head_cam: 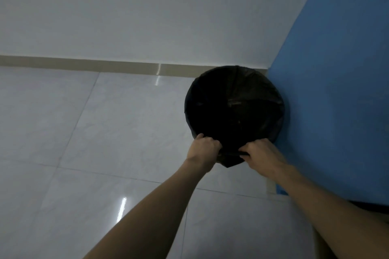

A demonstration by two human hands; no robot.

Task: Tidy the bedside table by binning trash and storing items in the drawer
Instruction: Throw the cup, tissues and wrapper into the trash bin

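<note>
Head view: left hand (pixel 203 147), right hand (pixel 262 153) clenched around bin liner (pixel 231 101) near edge; blue wall (pixel 336 90) just beside, tiled floor (pixel 94 132) leftward

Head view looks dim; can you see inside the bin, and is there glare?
Head view: the black bin bag is underexposed, its inside unreadable; head view: glare streaks on the glossy floor; left hand and right hand gripping its near edge are sharp.
</note>
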